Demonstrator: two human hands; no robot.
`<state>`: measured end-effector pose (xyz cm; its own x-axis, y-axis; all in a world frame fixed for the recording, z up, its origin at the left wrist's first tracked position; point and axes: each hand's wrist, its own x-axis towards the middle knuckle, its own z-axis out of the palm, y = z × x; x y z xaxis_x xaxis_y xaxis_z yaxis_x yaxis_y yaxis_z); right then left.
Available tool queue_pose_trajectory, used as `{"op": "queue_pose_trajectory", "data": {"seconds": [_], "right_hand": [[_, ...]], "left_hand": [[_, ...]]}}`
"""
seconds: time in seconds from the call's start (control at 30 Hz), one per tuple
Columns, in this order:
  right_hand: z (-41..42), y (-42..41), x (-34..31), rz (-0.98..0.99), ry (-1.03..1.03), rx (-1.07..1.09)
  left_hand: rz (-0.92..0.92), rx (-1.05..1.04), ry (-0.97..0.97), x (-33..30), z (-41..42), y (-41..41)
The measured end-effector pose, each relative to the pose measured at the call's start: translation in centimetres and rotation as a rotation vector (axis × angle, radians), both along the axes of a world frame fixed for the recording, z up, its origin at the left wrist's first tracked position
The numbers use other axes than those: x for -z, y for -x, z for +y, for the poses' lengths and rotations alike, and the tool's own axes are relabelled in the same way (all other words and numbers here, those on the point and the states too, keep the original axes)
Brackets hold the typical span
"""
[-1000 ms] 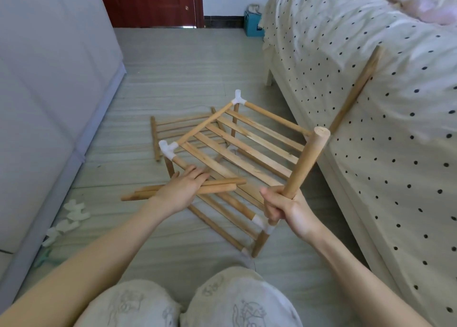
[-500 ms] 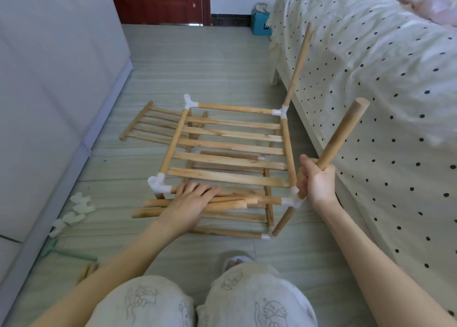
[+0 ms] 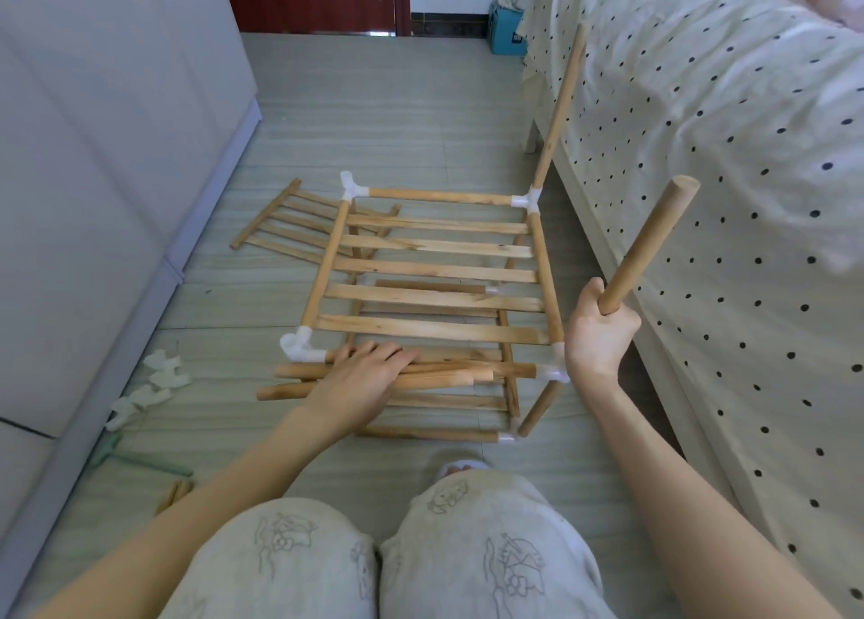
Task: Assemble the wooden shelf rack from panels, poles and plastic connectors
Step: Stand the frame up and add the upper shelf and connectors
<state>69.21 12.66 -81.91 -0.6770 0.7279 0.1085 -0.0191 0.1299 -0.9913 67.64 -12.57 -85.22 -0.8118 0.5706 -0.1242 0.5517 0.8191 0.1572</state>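
Slatted wooden shelf panel (image 3: pixel 435 272) with round side rails and white plastic corner connectors (image 3: pixel 299 346) sits raised over the grey plank floor (image 3: pixel 383 118), in the middle between the grey cabinet (image 3: pixel 93 150) on the left and the polka-dot bed (image 3: pixel 701 150) on the right. The right hand (image 3: pixel 601 333) grips a thick round wooden pole (image 3: pixel 647 244) at the panel's near right corner. The left hand (image 3: pixel 362 377), fingers straight, rests on two loose wooden poles (image 3: pixel 449 375) by the near rail. Another slatted panel (image 3: pixel 285 225) lies flat at far left; spare white connectors (image 3: pixel 154 384) lie near the cabinet
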Motion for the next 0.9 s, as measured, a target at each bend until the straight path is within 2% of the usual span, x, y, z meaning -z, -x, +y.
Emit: {"op": "queue_pose_trajectory", "data": {"seconds": [0.13,0.27,0.37,0.47,0.53,0.6,0.67,0.73,0.77,0.9], "right_hand": [[0.9,0.2,-0.7,-0.036,-0.002,-0.106],[0.8,0.4,-1.1,-0.088,-0.035,-0.098],[0.6,-1.2,0.3,-0.252,-0.155,-0.143],[-0.3,-3.9,2.0,-0.379,-0.271,-0.194],[-1.3,-5.3,2.4,-0.443,-0.333,-0.162],[-2.1,-5.9,2.1,-0.498,-0.287,-0.129],[-3.1,-5.7,0.8,-0.535,-0.136,-0.178],[-4.3,-5.3,-1.2,-0.578,0.024,-0.29],[-5.1,-5.1,-2.4,-0.61,0.04,-0.384],[-9.3,-4.1,-6.6,-0.537,0.022,-0.976]], "left_hand": [[-0.076,0.006,-0.023,-0.1,-0.2,-0.5],[-0.217,-0.053,-0.144,-1.7,-1.0,-0.4],[-0.256,-0.144,-0.338,-3.4,-2.3,-0.9],[-0.305,-0.261,-0.671,-5.7,-3.7,-1.5],[-0.269,-0.316,-0.774,-7.1,-4.5,-2.0],[-0.224,-0.332,-0.821,-8.3,-5.0,-2.3],[-0.207,-0.339,-0.9,-9.5,-5.0,-2.5],[-0.197,-0.349,-0.967,-10.7,-4.9,-2.6],[-0.21,-0.351,-1.006,-11.3,-4.8,-2.7],[-0.332,-0.308,-1.232,-13.3,-3.6,-3.1]]}}
